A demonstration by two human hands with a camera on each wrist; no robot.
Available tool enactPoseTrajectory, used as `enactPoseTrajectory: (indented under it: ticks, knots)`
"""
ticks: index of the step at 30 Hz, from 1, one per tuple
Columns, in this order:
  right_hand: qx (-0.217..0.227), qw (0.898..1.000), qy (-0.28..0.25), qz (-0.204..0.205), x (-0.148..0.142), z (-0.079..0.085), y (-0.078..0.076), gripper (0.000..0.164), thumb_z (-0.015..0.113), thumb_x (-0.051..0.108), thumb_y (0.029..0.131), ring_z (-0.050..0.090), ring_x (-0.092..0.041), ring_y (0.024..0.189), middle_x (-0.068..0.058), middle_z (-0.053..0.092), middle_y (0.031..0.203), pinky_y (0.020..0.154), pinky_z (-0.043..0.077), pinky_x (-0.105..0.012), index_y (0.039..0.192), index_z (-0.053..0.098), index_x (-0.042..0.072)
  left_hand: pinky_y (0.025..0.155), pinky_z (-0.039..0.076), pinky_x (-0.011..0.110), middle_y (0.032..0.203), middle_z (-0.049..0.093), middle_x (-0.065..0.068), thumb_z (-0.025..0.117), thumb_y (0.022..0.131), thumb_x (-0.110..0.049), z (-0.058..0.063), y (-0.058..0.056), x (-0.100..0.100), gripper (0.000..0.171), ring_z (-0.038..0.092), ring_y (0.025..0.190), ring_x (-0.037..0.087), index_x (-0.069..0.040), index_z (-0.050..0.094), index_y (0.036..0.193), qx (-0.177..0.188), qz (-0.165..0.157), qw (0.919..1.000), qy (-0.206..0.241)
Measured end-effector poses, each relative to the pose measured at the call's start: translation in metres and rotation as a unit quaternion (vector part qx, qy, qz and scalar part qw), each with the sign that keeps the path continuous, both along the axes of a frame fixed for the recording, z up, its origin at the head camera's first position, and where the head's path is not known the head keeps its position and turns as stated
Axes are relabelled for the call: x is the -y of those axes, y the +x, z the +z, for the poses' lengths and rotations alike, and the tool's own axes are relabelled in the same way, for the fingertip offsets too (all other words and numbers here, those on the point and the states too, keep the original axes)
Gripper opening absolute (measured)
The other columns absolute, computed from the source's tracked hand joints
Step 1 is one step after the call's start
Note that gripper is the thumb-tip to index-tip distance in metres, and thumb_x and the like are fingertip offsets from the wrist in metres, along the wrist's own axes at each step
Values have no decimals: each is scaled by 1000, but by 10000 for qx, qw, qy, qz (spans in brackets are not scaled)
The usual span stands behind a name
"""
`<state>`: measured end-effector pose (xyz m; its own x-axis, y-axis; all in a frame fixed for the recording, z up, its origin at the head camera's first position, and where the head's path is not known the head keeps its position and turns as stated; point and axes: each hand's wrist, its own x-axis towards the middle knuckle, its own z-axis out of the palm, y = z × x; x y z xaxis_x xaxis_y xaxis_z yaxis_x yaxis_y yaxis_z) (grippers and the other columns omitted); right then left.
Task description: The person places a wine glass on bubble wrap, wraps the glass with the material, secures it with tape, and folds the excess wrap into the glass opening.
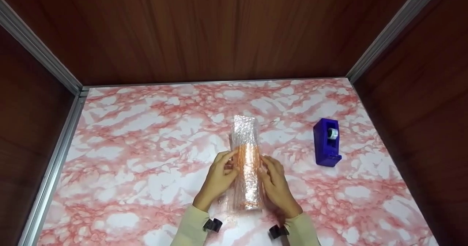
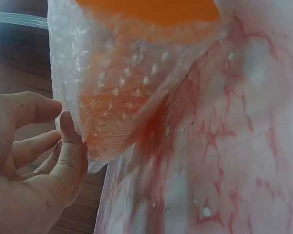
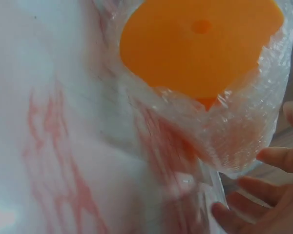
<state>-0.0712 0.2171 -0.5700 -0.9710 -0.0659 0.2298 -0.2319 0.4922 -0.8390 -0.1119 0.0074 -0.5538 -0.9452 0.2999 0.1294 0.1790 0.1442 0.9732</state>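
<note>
An orange cylinder-like object [image 3: 200, 53] lies wrapped in clear bubble wrap [image 1: 245, 129], which stretches past its far end. Its flat round near end, with a small dimple, faces the right wrist view. My left hand [image 1: 218, 178] is at the roll's left side, thumb and forefinger bent and pinching the edge of the wrap [image 2: 122, 73]. On the opposite side, my right hand [image 1: 276, 184] has its fingers [image 3: 278, 158] spread and loosely bent, tips right at the wrap. The far sides of the roll are hidden.
A purple tape dispenser [image 1: 325, 143] with a roll of clear tape [image 1: 332, 133] stands to the right of the roll. The pink-and-white marbled table [image 1: 139, 129] is bounded by dark wood panels [image 1: 219, 34] and metal rails [image 1: 47, 180].
</note>
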Motion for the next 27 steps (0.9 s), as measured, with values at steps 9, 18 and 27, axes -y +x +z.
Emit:
enactPoseTrajectory:
  ticks: [9, 18, 27]
  knots:
    - [447, 9982, -356, 205, 2, 0, 2, 53, 53, 12, 105, 60, -29, 113, -17, 58, 131, 96, 49, -48, 153, 35, 2, 79, 55, 30, 139, 45, 9, 71, 94, -11, 2, 2, -1, 56, 57, 94, 22, -12, 51, 147, -200, -171, 9995, -176]
    - [882, 9933, -607, 430, 11, 36, 11, 52, 49, 10, 106, 56, -38, 121, -27, 55, 135, 101, 44, -54, 152, 30, -7, 67, 53, 27, 137, 41, 9, 73, 94, -22, 3, 1, -3, 59, 55, 78, 18, -15, 50, 148, -337, -291, 9980, -439]
    - [1207, 9888, -796, 371, 4, 27, 10, 50, 48, 13, 107, 57, -37, 120, -23, 57, 135, 101, 44, -53, 153, 34, 0, 73, 53, 27, 122, 40, 9, 72, 94, -15, -1, -6, 2, 61, 53, 92, 19, -18, 49, 150, -31, -839, 9963, -202]
